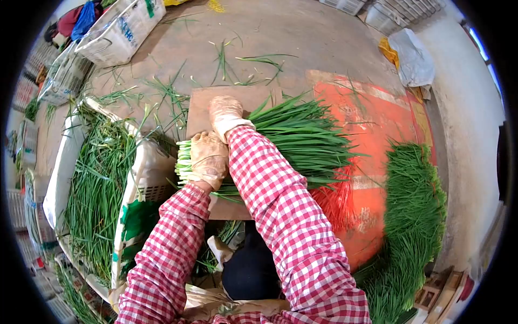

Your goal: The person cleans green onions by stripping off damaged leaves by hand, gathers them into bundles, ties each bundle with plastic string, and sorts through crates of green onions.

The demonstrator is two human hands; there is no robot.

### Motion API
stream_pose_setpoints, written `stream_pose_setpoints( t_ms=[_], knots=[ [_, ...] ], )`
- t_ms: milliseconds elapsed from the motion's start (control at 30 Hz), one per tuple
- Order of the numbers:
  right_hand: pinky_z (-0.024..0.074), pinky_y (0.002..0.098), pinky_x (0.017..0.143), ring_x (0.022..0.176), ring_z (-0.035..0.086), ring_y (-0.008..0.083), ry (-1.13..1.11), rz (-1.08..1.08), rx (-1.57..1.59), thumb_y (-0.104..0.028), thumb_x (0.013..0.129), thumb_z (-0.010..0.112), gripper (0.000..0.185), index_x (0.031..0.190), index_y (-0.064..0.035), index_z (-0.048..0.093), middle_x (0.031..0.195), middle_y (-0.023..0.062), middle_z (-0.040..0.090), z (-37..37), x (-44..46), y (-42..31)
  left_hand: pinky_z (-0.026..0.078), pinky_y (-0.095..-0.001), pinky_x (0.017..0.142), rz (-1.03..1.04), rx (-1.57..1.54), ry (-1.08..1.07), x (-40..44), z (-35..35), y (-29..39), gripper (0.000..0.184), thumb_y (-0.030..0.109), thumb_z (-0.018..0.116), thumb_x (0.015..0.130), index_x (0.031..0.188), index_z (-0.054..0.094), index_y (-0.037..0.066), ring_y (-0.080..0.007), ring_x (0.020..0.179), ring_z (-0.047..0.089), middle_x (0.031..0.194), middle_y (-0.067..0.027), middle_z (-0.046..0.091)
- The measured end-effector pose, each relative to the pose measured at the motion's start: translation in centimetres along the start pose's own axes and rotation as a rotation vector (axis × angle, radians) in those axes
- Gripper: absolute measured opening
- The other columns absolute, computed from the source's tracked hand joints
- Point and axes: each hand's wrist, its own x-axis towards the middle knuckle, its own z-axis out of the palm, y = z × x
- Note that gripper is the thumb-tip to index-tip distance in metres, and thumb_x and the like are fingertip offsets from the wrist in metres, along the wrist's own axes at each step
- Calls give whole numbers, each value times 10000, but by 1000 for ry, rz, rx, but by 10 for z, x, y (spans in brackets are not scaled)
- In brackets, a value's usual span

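A thick bunch of green chives (307, 137) lies across a brown board (200, 110), its pale stem ends (183, 162) at the left and its leaf tips to the right. My left hand (209, 157), in a tan glove, is closed over the bunch just behind those pale ends. Against the far side of the bunch, my right hand (225, 112), gloved the same way, has its fingers curled. Whatever sits under those fingers is hidden. The two hands touch or nearly touch each other.
To the left stands a white crate (135, 178) full of loose chives (100, 178). Red ties (342, 202) lie on an orange sheet (367, 124) at the right, beside a long pile of chives (413, 216). Stray leaves litter the floor (302, 38). More crates (121, 35) stand far left.
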Motion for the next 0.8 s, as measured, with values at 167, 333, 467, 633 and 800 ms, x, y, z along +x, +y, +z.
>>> stream_pose_setpoints(
  t_ms=[167, 333, 467, 633, 800],
  knots=[
    [511, 354, 764, 872, 660, 235, -218, -280, 401, -208, 836, 604, 244, 973, -18, 670, 967, 179, 679, 4, -13, 11, 448, -419, 756, -154, -65, 2, 1, -32, 21, 359, 338, 510, 848, 766, 668, 26, -316, 840, 622, 804, -164, 657],
    [478, 262, 656, 725, 580, 116, -420, -321, 1163, -160, 824, 632, 143, 926, -60, 629, 797, 22, 631, 24, 1, 44, 481, -419, 725, 16, -355, 240, -4, -51, 15, 171, 174, 546, 865, 862, 625, 23, -330, 805, 617, 857, -172, 649],
    [423, 229, 599, 672, 546, 94, -512, -421, 1006, -215, 824, 637, 179, 877, -44, 646, 759, 15, 615, 18, 4, 45, 498, -366, 788, 192, -546, 361, -60, -109, 11, 146, 17, 516, 872, 960, 629, -7, -289, 896, 627, 973, -150, 658],
    [460, 286, 673, 718, 601, 144, -395, -309, 912, -214, 756, 635, 252, 909, -17, 661, 784, 67, 664, -2, -19, 37, 498, -346, 691, -15, -972, -254, -129, -70, 18, 67, 63, 587, 830, 786, 637, 54, -254, 744, 623, 810, -90, 650],
    [427, 247, 681, 726, 553, 109, -383, -351, 919, -211, 819, 581, 263, 969, 2, 618, 799, 40, 619, 0, -21, 39, 513, -297, 702, -312, -1494, -433, -91, -38, 19, 157, 110, 600, 886, 1006, 662, 31, -201, 769, 642, 849, -122, 662]
  ],
)
